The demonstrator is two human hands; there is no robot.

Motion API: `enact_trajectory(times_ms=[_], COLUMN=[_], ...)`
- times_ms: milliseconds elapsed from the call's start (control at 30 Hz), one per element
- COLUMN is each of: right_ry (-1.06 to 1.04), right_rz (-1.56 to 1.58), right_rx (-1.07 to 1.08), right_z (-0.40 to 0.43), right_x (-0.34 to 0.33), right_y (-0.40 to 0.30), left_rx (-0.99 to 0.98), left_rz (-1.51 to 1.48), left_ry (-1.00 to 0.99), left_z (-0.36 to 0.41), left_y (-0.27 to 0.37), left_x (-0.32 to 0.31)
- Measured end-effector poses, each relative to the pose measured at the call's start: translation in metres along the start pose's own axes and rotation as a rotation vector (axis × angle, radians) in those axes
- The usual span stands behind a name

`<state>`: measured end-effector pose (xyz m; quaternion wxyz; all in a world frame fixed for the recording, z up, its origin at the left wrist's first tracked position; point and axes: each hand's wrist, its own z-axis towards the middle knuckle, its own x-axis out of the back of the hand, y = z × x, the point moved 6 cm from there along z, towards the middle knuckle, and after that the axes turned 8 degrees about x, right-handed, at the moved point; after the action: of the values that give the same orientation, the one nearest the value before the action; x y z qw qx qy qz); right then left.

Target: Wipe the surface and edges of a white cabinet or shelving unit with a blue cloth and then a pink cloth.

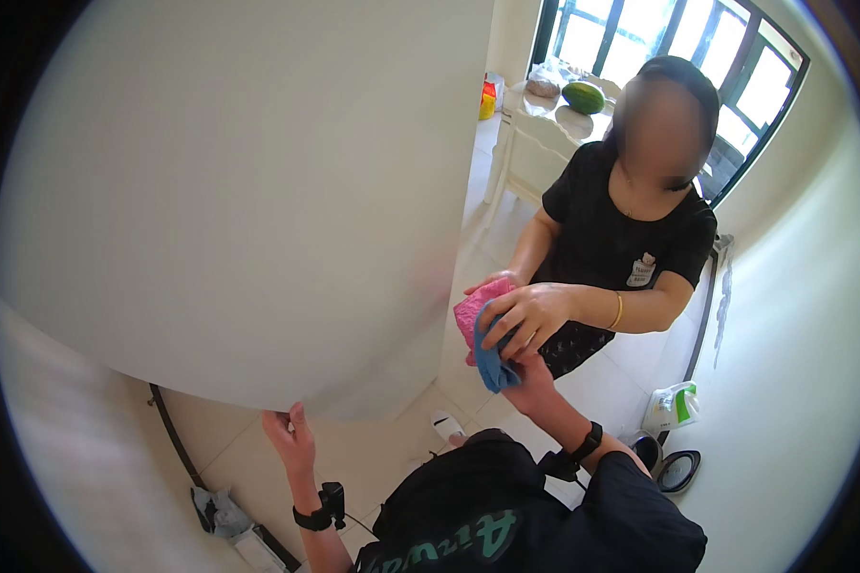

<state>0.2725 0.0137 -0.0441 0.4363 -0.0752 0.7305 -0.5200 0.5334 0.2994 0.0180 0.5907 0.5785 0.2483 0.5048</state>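
Observation:
A large smooth white panel [258, 215] fills the left and middle of the view. My left hand [290, 433] is at its lower edge, thumb up, with the fingers partly hidden by the panel. My right hand [530, 383] is stretched out to the right of the panel, touching a blue cloth [493, 362]; its fingers are largely hidden by the cloth and by another person's hand. That person, facing me, has both hands at the blue cloth and a pink cloth [469, 322] behind it.
Behind the person stand a white table [539, 106] with a green melon [583, 97] and a bagged item [543, 84], and a white chair [541, 154]. At the right wall are a white and green plastic bag [672, 407] and a round dark object [679, 471]. A grey bag [222, 512] lies lower left.

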Motion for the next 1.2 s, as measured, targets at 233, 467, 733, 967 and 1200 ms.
enact_trajectory(times_ms=[233, 467, 733, 967, 1200], right_ry=[0.001, 0.293, 0.234, 0.349, 0.078], right_rz=[0.499, -1.886, -2.002, -1.036, 0.313], right_rx=[0.223, 0.470, 0.399, 0.076, -0.182], right_z=[-0.009, -0.022, -0.015, -0.043, -0.023], right_x=[-0.043, -0.026, 0.000, -0.004, -0.044], right_y=[-0.091, -0.071, -0.028, -0.071, -0.049], left_rx=[-0.041, -0.034, -0.116, -0.071, -0.059], left_rz=[-0.034, -0.059, -0.075, -0.068, -0.067], left_ry=[0.002, -0.007, 0.039, 0.003, 0.004], left_z=[0.003, 0.001, 0.001, 0.001, 0.001], left_y=[-0.012, -0.008, 0.012, 0.010, 0.005], left_x=[0.000, 0.001, -0.003, -0.005, -0.001])
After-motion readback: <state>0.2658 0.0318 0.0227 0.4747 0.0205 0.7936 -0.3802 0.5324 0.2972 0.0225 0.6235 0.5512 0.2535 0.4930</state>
